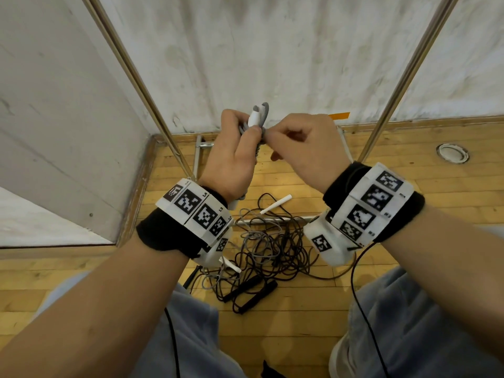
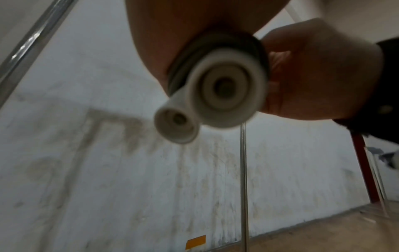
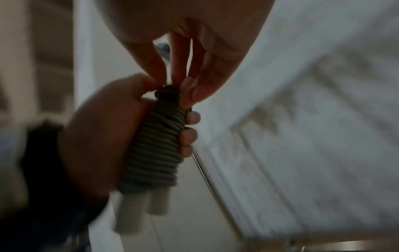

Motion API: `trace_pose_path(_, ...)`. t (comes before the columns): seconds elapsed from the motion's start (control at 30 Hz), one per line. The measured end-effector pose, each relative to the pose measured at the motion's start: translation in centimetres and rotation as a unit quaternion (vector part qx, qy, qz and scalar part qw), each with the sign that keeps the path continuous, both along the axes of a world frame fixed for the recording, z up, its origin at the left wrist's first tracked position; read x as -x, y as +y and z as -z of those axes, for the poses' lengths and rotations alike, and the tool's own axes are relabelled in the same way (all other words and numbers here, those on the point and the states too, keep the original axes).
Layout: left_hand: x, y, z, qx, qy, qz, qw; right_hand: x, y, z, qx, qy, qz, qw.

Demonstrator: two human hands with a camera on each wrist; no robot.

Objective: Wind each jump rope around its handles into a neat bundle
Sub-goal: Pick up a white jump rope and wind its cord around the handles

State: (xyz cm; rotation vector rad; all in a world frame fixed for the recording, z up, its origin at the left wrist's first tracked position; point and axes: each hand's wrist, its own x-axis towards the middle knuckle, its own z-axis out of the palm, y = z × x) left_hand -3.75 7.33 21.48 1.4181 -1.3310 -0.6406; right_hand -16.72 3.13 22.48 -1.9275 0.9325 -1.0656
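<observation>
My left hand grips a jump rope bundle upright in front of me: two white handles side by side with grey cord wound tightly round them. A grey loop sticks out above the handle tip. My right hand pinches the cord at the bundle's upper end with thumb and fingertips. On the floor below lies a tangle of loose ropes, black and grey, with white handles and black handles.
I sit on a wooden floor in a corner of stained white walls. Two slanted metal poles rise on either side, with a metal frame at their base. A round floor fitting lies to the right. My knees flank the rope pile.
</observation>
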Motion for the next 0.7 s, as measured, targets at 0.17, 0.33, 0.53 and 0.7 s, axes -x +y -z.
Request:
trace_pose_path(0.17, -0.3, -0.3, 0.7, 0.044, -0.096, -0.019, 0.994, 0.0, -0.4, -0.3, -0.233, -0.092, -0.035, 0.968)
trace_pose_path(0.33, -0.6, -0.3, 1.3, 0.077, -0.165, -0.013, 0.983, 0.0, -0.4, -0.5, -0.317, -0.089, -0.048, 0.943)
trace_pose_path(0.53, -0.1, -0.8, 1.5, 0.065, -0.128, -0.051, 0.988, 0.1, -1.4, -0.7, -0.365, -0.120, -0.009, 0.923)
trace_pose_path(0.7, 1.0, -0.7, 1.2, 0.029, -0.076, -0.014, 0.997, 0.2, -2.6, -0.2, -0.369, -0.122, 0.020, 0.921)
